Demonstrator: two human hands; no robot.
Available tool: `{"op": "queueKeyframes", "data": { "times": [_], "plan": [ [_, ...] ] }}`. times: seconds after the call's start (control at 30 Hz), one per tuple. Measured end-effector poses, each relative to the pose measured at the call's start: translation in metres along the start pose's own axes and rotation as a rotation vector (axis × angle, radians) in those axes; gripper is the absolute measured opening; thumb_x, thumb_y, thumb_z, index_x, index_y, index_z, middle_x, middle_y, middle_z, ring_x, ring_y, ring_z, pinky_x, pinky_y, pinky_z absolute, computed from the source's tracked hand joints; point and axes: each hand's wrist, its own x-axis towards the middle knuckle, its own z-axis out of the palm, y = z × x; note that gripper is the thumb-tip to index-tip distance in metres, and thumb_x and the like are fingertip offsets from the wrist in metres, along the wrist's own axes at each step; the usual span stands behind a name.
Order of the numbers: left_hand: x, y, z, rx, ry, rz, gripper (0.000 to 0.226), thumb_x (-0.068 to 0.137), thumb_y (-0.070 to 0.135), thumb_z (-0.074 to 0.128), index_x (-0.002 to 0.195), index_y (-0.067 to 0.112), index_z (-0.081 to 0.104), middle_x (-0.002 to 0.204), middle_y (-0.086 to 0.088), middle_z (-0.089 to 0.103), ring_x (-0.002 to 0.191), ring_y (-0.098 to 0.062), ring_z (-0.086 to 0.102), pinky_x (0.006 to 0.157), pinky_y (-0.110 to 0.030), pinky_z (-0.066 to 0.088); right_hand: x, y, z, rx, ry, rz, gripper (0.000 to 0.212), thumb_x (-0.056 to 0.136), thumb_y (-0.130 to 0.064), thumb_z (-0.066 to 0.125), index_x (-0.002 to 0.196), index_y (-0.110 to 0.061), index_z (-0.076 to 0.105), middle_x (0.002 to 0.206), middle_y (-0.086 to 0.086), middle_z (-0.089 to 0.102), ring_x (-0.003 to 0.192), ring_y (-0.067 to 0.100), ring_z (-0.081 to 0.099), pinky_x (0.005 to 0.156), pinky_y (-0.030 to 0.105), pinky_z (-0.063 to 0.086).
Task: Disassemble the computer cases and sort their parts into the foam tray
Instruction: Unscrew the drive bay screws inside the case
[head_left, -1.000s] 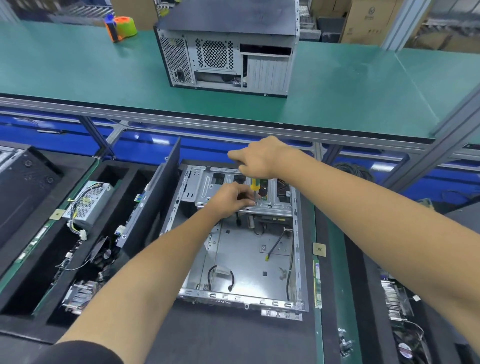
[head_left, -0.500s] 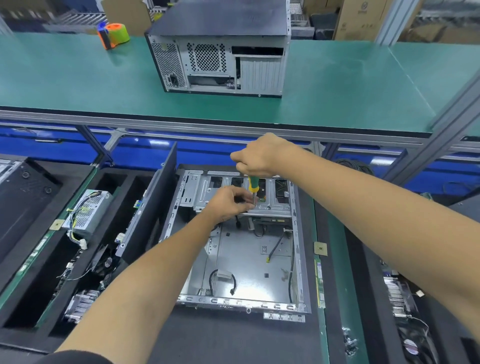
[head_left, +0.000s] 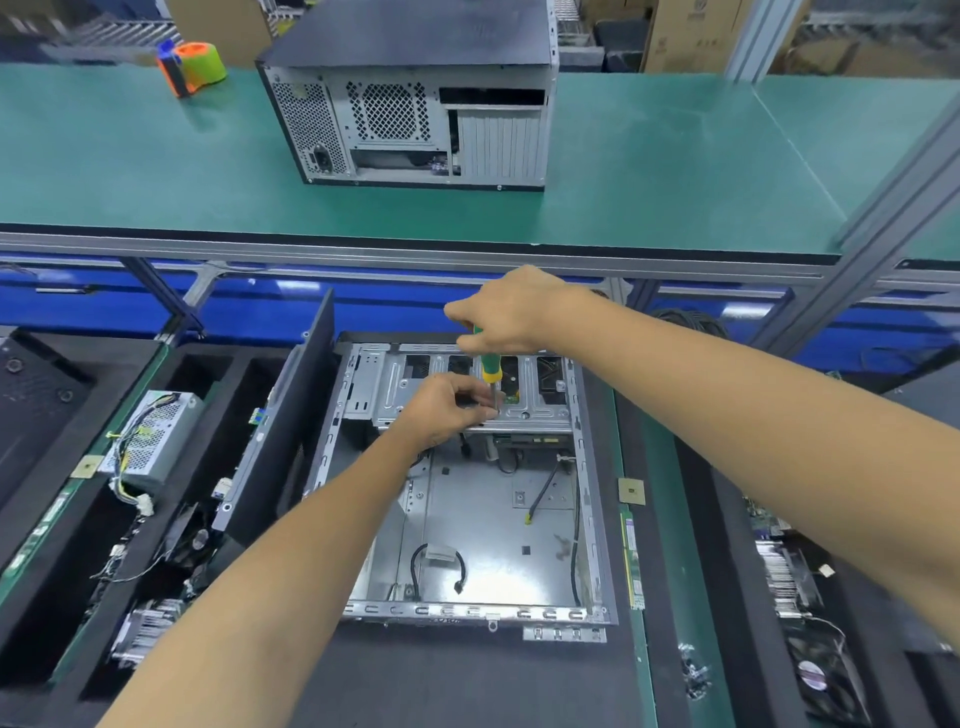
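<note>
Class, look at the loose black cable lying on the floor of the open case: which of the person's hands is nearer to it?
Left. The left hand sits at the drive bracket, beyond the black cable; the right hand grips the screwdriver higher up and farther back.

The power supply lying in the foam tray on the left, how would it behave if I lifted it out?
The power supply is a perforated metal box, so probably rigid and fairly heavy for its size. Its loose wire bundle would likely dangle and could snag on the foam tray.
</note>
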Motion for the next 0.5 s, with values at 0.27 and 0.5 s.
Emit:
{"op": "queueKeyframes", "data": {
  "times": [0.27, 0.5],
  "plan": [
    [0.0, 0.0037, 0.0017, -0.063, 0.003, -0.038, 0.018, 0.083, 0.009, 0.085, 0.095, 0.023, 0.081, 0.097, 0.005, 0.08, 0.095, -0.008, 0.075, 0.085, -0.019, 0.059, 0.0006, -0.0021, -0.0021, 0.448, -0.127, -0.1, 0.012, 0.084, -0.008, 0.052, 0.087, -0.019, 0.055, 0.091, -0.002, 0.043, 0.072, 0.008, 0.04, 0.061, 0.031, 0.03],
    [-0.0003, 0.0038, 0.0023, -0.041, 0.003, -0.032, 0.019, 0.084, 0.008, 0.085, 0.101, 0.013, 0.081, 0.098, 0.001, 0.08, 0.095, -0.01, 0.075, 0.083, -0.018, 0.058, -0.0035, -0.0015, -0.0067, 0.079, -0.145, -0.016, 0.017, 0.094, -0.041, 0.051, 0.1, -0.026, 0.048, 0.088, -0.001, 0.048, 0.077, 0.019, 0.048, 0.059, 0.034, 0.031]
  ]
}}
